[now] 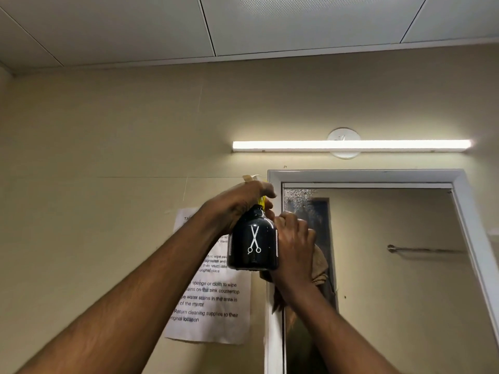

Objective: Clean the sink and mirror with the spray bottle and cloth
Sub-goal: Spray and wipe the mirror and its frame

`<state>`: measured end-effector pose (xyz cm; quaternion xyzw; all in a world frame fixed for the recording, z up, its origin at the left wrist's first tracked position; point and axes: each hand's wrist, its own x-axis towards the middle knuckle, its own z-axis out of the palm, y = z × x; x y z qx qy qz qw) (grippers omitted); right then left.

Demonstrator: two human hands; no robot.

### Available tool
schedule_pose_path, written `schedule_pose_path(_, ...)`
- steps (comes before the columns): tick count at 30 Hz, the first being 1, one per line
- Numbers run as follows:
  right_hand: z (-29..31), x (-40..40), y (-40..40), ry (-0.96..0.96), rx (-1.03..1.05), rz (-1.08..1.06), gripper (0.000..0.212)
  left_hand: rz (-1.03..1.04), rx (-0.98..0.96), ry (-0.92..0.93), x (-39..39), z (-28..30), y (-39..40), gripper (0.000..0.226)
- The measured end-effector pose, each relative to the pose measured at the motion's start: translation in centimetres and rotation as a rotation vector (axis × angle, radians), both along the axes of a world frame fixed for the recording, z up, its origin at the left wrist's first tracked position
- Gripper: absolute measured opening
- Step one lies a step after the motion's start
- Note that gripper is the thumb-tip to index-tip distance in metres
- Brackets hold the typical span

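Note:
My left hand (240,201) grips the neck and trigger of a black spray bottle (253,241) with a white scissors mark, held up near the mirror's top left corner. Beside it, my right hand (294,247) holds a tan cloth (320,268) against the mirror (391,265), which sits in a white frame. Fine spray droplets cover the glass at its top left corner. The sink is out of view.
A lit tube light (351,145) runs along the wall above the mirror. A printed instruction sheet (210,306) is taped to the beige wall left of the frame. The mirror reflects a towel rail (424,249).

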<state>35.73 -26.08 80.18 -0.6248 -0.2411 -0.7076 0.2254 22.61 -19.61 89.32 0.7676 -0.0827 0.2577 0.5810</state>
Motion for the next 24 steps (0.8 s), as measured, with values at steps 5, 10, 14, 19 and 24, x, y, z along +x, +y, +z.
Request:
schedule_pose_path(5,0.0,-0.3,-0.1,-0.006,-0.003,-0.008,0.041,0.023,0.03,-0.047,-0.2,0.2,0.1,0.015)
schedule_pose_path(10,4.7,-0.8,-0.1,-0.028,-0.023,-0.079,0.029,0.029,0.01,-0.131,-0.9,1.4,1.0,0.014)
schedule_pose_path(14,11.9,-0.8,0.4,0.004,-0.017,-0.106,0.031,-0.023,0.011,-0.173,-1.3,2.6,1.2,0.008)
schedule_pose_path(19,11.0,-1.1,0.8,0.021,0.041,-0.079,0.027,-0.033,0.038,-0.106,-1.8,3.3,1.7,0.013)
schedule_pose_path(24,5.7,-1.5,1.2,0.085,0.087,-0.032,0.047,-0.037,0.016,-0.064,-1.9,3.9,1.1,0.03)
